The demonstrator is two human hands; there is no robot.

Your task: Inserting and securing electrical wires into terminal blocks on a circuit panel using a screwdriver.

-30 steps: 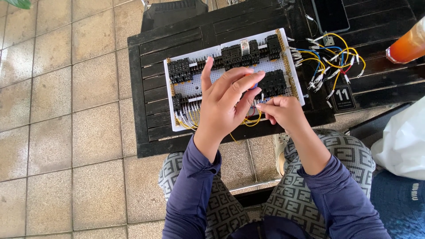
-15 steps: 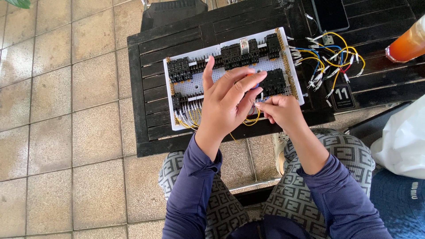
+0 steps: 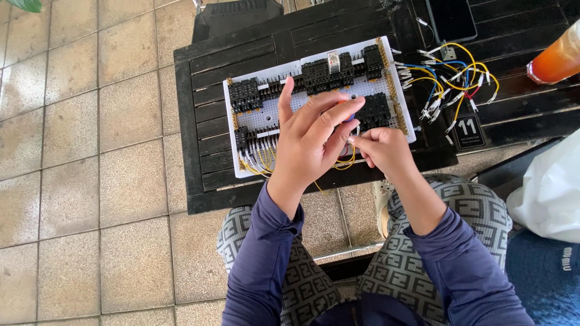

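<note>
White wiring board point(image 3: 266, 118) w/ black relay blocks lies on dark slatted table point(image 3: 205, 66). Left hand point(image 3: 311, 142) rests spread over its centre, fingers apart. Right hand point(image 3: 383, 151) pinches shut on a yellow wire point(image 3: 345, 165), probably; tip hidden. Loose wire bundle point(image 3: 450, 81) just right of board.

Bright, even daylight all over, soft enough to cast only faint shadows under the hands. Mild glare off the white perforated board point(image 3: 275, 118) and the pale floor tiles point(image 3: 90, 181). Sharp focus through the centre, slight softness and bending toward the corners. No motion blur anywhere.
</note>
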